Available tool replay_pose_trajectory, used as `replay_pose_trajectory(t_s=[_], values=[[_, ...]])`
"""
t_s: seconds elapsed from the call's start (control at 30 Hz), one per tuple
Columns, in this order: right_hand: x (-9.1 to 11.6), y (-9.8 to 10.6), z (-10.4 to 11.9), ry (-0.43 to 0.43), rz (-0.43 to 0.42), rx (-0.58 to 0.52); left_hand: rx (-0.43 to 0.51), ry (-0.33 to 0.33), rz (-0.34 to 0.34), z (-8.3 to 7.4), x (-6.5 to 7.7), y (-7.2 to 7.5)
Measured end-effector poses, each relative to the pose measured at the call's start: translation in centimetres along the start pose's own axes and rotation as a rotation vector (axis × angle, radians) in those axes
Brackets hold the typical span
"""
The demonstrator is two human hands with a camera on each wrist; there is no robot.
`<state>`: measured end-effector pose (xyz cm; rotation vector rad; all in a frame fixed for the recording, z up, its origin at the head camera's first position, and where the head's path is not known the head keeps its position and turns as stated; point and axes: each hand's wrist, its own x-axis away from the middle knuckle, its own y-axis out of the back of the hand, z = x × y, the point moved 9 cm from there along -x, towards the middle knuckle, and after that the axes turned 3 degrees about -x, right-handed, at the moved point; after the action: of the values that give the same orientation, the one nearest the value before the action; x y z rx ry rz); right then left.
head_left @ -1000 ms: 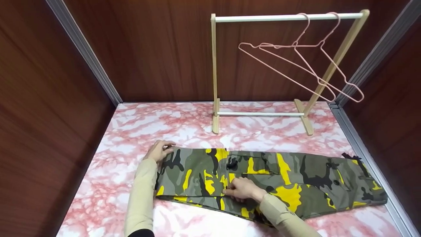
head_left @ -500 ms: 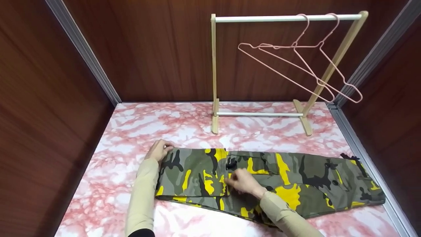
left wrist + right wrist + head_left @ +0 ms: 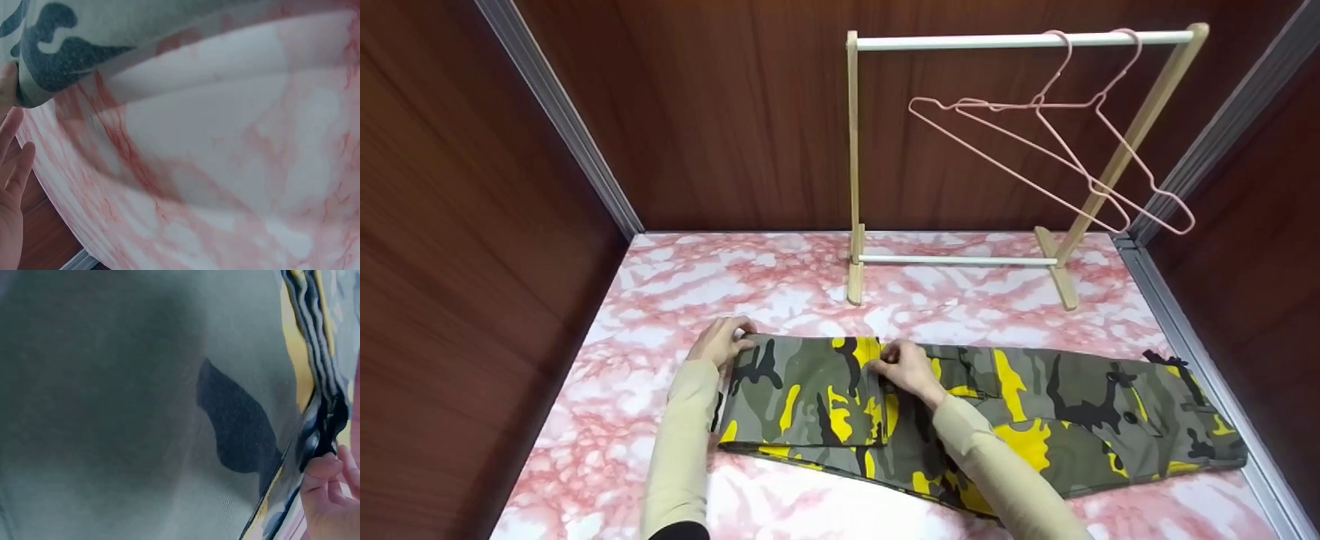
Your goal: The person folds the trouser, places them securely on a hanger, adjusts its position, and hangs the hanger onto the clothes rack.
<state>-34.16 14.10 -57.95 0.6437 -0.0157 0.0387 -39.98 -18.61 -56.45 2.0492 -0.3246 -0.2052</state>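
Camouflage trousers (image 3: 1020, 420) in grey, green, black and yellow lie lengthwise across the table, with the leg end folded back over at the left. At the far left corner of that fold, my left hand (image 3: 722, 341) pinches the cloth. The left wrist view shows a fingertip on the grey fabric edge, other fingers (image 3: 21, 169) spread below it. My right hand (image 3: 911, 367) holds the far end of the folded-over hem. In the right wrist view, thumb and fingers (image 3: 326, 469) pinch the dark hem edge. Part of the cloth lies hidden under the right forearm.
Behind the trousers stands a wooden rack (image 3: 853, 172) with a white rail (image 3: 960, 43). Two pink hangers (image 3: 1039, 105) hang at its right side. Brown panels (image 3: 720, 135) with metal edge strips enclose the pink-and-white marbled table (image 3: 720, 277).
My right hand has moved away from me along the folded hem, from its near part to its far end. The left hand stays at the fold's far corner.
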Motion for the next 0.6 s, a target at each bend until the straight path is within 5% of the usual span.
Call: replay_pose_trajectory(t_s=[0.33,0.6], values=[[-0.8,-1.0,-0.2,-0.001,0.008,0.142,-0.093,-0.021,-0.062,-0.5,-0.7,0.0],[-1.0,-1.1,-0.8,0.013,-0.009,0.174,-0.293,-0.024,-0.069,-1.5,-1.1,-0.6]])
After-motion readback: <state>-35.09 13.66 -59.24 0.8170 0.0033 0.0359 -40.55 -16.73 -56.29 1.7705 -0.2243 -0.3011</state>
